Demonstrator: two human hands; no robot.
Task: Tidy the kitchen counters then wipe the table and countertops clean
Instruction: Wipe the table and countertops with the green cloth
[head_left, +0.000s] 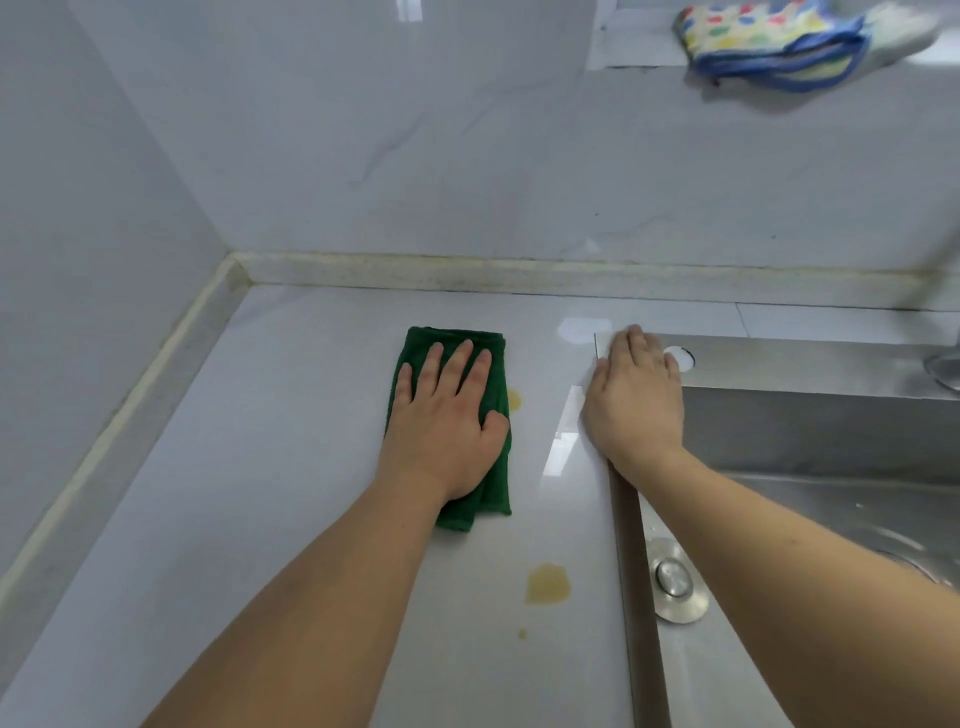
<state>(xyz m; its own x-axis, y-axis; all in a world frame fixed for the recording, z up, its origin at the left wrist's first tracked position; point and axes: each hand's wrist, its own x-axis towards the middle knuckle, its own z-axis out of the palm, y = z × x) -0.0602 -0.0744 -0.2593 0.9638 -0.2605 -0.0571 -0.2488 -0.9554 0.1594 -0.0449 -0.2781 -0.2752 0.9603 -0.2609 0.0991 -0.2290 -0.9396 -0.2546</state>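
The cloth (457, 415) is a deep, plain green, and the desk (291, 467) it lies on is glossy pale grey-white, marked by yellowish-brown stains (548, 584). The wall tiles (415, 156) are pale grey-white with faint darker marble veining, and the sealing strip (467, 260) at their foot is yellowed cream. The sink (779, 415) is brushed silver-grey steel, while the hanging cloth (763, 41) shows red, yellow, green and blue spots on white with a blue edging.

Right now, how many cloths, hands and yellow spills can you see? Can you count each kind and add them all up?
Cloths: 2, the green cloth under the left hand, and the spotty cloth up on the wall.
Hands: 2, the left hand and the right hand on the sink edge.
Yellow spills: 3, big, small, tiny.
Total: 7
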